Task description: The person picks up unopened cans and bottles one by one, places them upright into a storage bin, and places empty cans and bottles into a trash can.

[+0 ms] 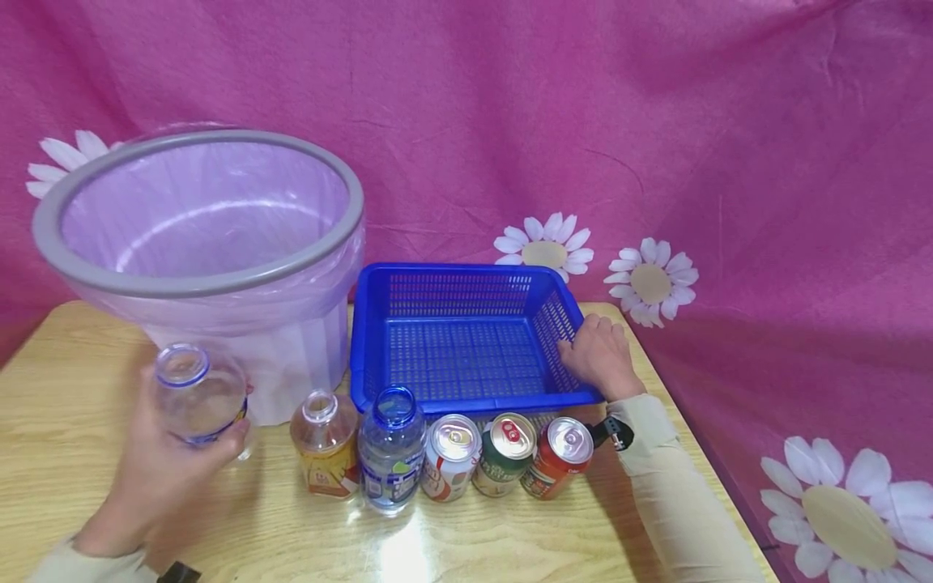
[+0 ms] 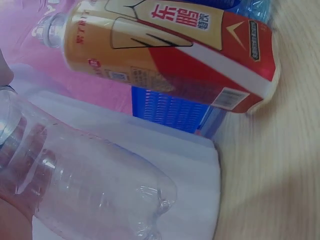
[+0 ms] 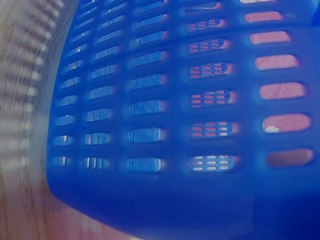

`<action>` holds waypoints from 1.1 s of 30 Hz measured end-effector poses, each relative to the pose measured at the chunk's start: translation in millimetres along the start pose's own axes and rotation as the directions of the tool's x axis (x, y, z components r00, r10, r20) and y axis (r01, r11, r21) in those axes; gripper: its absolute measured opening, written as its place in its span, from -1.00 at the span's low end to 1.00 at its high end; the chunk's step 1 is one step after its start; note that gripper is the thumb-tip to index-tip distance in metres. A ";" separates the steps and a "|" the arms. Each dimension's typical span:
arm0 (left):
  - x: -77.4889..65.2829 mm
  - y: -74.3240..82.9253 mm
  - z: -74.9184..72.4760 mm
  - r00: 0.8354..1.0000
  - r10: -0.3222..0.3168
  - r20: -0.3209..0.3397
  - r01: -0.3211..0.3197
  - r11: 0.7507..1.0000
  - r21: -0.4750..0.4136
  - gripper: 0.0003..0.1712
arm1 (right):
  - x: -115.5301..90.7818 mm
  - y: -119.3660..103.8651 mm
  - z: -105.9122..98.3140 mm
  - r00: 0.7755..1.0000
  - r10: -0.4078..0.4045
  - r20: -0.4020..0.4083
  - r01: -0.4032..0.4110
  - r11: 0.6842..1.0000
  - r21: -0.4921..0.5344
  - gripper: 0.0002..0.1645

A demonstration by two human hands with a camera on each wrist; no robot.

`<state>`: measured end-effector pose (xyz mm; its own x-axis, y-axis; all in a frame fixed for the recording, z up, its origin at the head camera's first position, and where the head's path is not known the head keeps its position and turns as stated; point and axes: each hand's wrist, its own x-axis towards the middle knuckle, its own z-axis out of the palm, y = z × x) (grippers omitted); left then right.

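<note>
In the head view my left hand [image 1: 138,478] grips a clear plastic bottle [image 1: 200,397] around its body, in front of the bin. The bottle has no cap and a blue ring at its neck; the left wrist view shows its clear ribbed body [image 2: 100,175]. My right hand [image 1: 603,356] holds the right rim of a blue plastic basket [image 1: 474,403], thumb on the inner side and fingers over the outside. That basket's slotted wall [image 3: 175,105] fills the right wrist view, where the hand is hidden.
A bin with a grey rim [image 1: 204,286] and a clear liner stands left of the basket. Before the basket are a yellow-and-red bottle [image 1: 321,453], a blue-necked bottle [image 1: 392,457], and white [image 1: 448,465], green [image 1: 503,465] and red [image 1: 555,465] cans. A pink curtain [image 1: 452,105] hangs behind.
</note>
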<state>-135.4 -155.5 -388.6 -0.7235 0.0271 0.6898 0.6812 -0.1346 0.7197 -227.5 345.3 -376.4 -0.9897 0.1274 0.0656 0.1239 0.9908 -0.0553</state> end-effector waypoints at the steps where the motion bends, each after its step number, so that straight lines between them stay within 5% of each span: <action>1: 0.9 2.5 -0.7 1.000 -0.009 -0.007 0.009 1.000 0.004 0.00 | -0.3 -0.1 -0.4 1.000 -0.001 -0.002 0.001 1.000 0.001 -0.35; 4: 1.9 9.8 -2.4 0.998 -0.055 -0.042 0.057 0.997 0.044 0.02 | -0.5 -0.2 -0.7 1.000 -0.006 -0.007 0.006 1.000 0.002 -0.35; 13: 8.1 13.9 -13.7 0.999 0.053 0.009 -0.053 0.991 0.126 0.02 | -1.2 -1.4 -1.1 1.000 -0.002 -0.006 0.002 1.000 0.023 -0.34; 17: 16.5 23.8 -18.4 0.999 0.022 0.024 -0.028 0.961 0.277 -0.05 | -1.8 -1.4 -1.6 1.000 -0.003 -0.009 0.004 1.000 0.025 -0.34; 20: 18.9 32.3 -21.6 1.000 -0.007 0.005 0.004 0.915 0.404 -0.03 | -1.6 -1.2 -1.9 1.000 -0.010 -0.006 0.010 1.000 0.018 -0.34; 26: 19.9 36.2 -30.8 0.999 0.039 -0.006 -0.032 0.894 0.447 0.09 | -0.7 -1.1 -1.8 1.000 -0.007 -0.004 0.007 1.000 0.020 -0.33; 33: 25.6 46.3 -40.4 0.999 0.014 0.039 -0.033 0.840 0.542 0.16 | 0.3 -0.1 0.2 1.000 0.005 0.016 -0.005 1.000 0.031 -0.32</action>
<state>-127.0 -201.1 -340.8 -0.7092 0.0637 0.7021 0.6564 0.4231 0.6246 -227.8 345.3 -376.6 -0.9901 0.1315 0.0497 0.1269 0.9881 -0.0865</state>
